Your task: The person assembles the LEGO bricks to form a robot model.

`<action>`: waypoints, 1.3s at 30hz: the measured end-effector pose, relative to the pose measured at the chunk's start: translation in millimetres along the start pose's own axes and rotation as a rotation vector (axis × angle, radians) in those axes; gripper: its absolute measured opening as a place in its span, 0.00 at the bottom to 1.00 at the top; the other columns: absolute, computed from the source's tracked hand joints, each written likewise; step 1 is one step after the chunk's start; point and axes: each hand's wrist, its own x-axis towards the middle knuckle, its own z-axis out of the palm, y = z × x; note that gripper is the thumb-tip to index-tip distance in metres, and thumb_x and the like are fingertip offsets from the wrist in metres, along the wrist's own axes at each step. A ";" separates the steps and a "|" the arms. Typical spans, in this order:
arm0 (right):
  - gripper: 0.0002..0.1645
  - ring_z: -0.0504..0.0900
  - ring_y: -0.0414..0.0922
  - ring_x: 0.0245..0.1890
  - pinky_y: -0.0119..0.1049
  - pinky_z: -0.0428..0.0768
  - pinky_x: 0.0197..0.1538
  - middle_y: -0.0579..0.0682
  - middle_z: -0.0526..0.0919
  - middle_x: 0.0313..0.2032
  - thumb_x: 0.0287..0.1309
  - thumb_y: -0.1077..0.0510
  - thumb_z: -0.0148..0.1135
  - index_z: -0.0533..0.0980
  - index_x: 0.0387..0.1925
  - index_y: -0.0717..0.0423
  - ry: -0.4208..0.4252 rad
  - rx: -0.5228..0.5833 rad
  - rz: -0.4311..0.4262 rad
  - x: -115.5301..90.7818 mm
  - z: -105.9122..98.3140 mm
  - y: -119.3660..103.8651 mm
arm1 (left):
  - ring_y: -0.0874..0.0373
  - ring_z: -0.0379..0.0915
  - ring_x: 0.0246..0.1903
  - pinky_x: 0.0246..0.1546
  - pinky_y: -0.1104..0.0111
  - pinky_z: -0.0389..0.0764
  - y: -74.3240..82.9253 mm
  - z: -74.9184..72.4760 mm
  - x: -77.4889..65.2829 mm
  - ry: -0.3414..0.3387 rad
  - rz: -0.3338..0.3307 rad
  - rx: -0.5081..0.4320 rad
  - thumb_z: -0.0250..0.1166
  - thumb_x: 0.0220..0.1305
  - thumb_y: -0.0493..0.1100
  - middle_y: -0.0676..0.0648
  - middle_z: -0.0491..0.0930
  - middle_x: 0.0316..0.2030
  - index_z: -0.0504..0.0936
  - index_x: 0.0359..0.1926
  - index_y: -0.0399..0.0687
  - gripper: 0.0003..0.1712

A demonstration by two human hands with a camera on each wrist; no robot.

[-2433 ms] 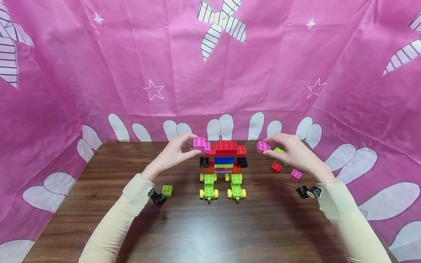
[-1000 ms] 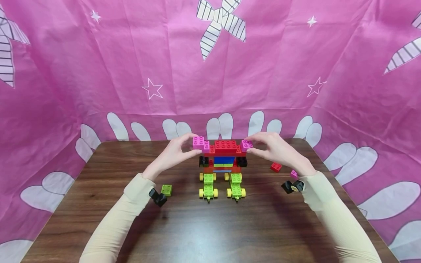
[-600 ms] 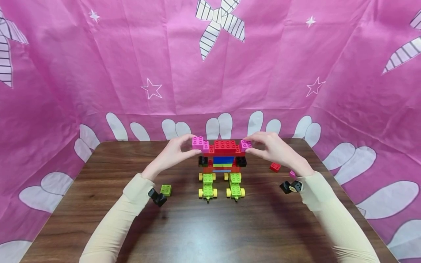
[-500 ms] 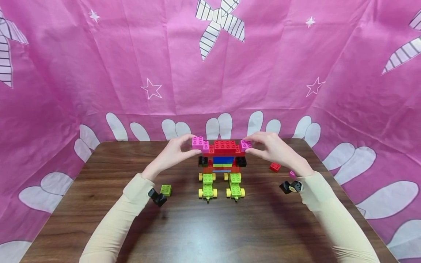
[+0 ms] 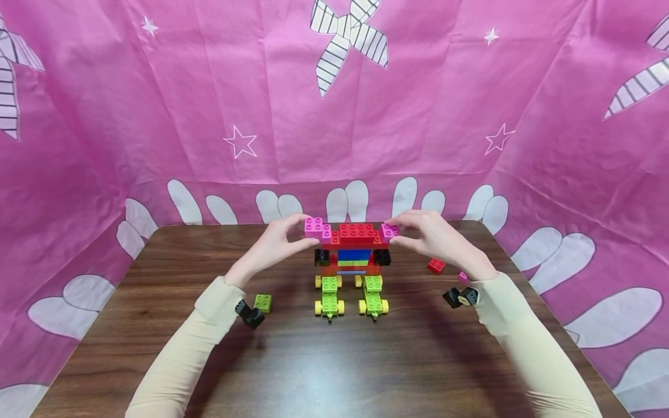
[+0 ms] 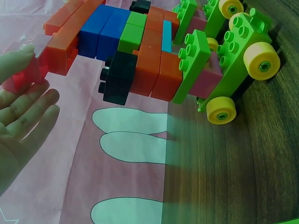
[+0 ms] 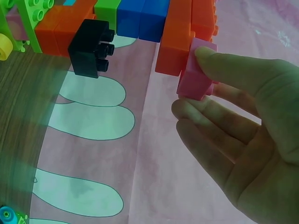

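A figure of toy building bricks stands mid-table on two green wheeled bases [image 5: 329, 303] with yellow wheels. Its body has a blue brick [image 5: 353, 255], a black brick [image 5: 382, 257] on each side and a red brick [image 5: 356, 232] on top. My left hand [image 5: 273, 242] pinches the stepped pink bricks [image 5: 314, 227] at the top left end. At the opposite end, my right hand [image 5: 438, 237] pinches a pink brick [image 7: 195, 74] between thumb and fingers. That brick touches the red bar's end in the right wrist view; whether it is fully pressed on, I cannot tell.
A loose green brick [image 5: 263, 303] lies left of the figure. To the right are a red brick [image 5: 436, 266] and a pink brick [image 5: 463, 277], partly covered by my right wrist. A blue wheel [image 7: 7, 214] shows in the right wrist view. A pink cloth hangs behind the table.
My right hand has moved left with its pink brick, from apart from the figure to the top right end. Over the last second both hands stay nearly still. My left hand keeps its pinch.
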 end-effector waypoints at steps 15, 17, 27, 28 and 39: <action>0.21 0.82 0.42 0.37 0.38 0.80 0.41 0.47 0.85 0.40 0.51 0.51 0.68 0.80 0.48 0.51 -0.031 -0.035 -0.009 2.8 -3.7 -3.4 | 0.59 0.76 0.46 0.52 0.61 0.76 0.5 -1.0 -0.8 -0.007 0.002 -0.001 0.67 0.54 0.57 0.56 0.81 0.43 0.74 0.53 0.56 0.26; 0.21 0.82 0.42 0.36 0.37 0.79 0.40 0.46 0.85 0.40 0.51 0.50 0.68 0.80 0.48 0.51 -0.032 -0.039 -0.011 3.0 -3.6 -3.5 | 0.58 0.76 0.46 0.52 0.60 0.76 0.9 -1.4 -0.9 -0.009 -0.002 -0.003 0.67 0.54 0.58 0.56 0.81 0.43 0.74 0.53 0.56 0.27; 0.22 0.81 0.41 0.34 0.38 0.80 0.40 0.46 0.84 0.39 0.52 0.49 0.68 0.80 0.49 0.51 -0.041 -0.068 -0.016 4.1 -5.2 -4.3 | 0.59 0.76 0.46 0.53 0.58 0.76 2.2 -2.1 -0.6 -0.013 -0.017 -0.001 0.66 0.54 0.59 0.56 0.81 0.43 0.74 0.53 0.57 0.27; 0.22 0.81 0.41 0.34 0.38 0.79 0.39 0.46 0.84 0.39 0.51 0.49 0.68 0.80 0.49 0.50 -0.040 -0.072 -0.016 4.1 -5.3 -4.5 | 0.59 0.76 0.46 0.53 0.58 0.76 2.3 -2.1 -0.6 -0.012 -0.017 -0.002 0.66 0.54 0.59 0.56 0.81 0.43 0.74 0.53 0.57 0.27; 0.23 0.76 0.37 0.31 0.33 0.76 0.35 0.44 0.83 0.38 0.51 0.47 0.68 0.80 0.49 0.48 -0.049 -0.069 -0.001 4.3 -5.1 -4.9 | 0.62 0.75 0.45 0.53 0.57 0.76 -0.1 -0.8 -0.2 -0.006 -0.003 -0.004 0.67 0.54 0.59 0.57 0.81 0.43 0.74 0.52 0.58 0.26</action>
